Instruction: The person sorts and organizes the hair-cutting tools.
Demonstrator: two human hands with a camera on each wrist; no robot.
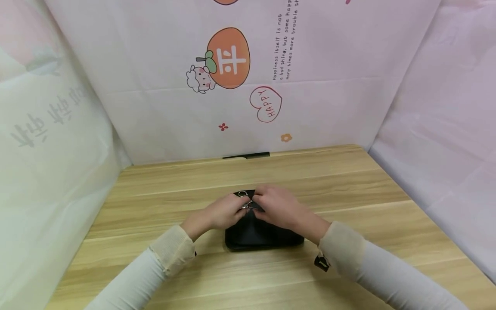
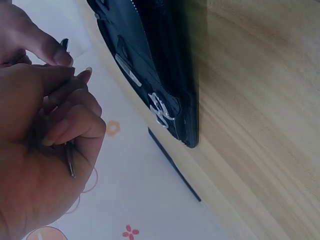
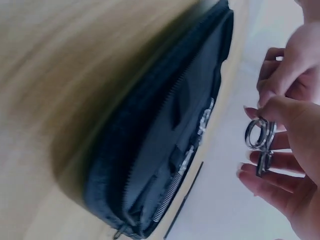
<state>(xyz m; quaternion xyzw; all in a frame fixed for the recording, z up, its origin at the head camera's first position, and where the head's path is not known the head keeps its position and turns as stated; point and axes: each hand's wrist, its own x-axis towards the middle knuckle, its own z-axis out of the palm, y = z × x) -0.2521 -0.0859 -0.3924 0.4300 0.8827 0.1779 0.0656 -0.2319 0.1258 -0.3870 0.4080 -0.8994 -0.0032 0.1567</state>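
Looks stiff, light and rather slick; best taken by the ringed end. Shows the metal tool [image 3: 264, 159] against the black case [image 1: 255, 232], just below centre of the head view, pinched between curled fingers of left hand [image 1: 222, 212] and right hand [image 1: 279, 206].

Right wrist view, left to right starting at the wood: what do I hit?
Wooden tabletop → open black zip case → ringed metal tool.
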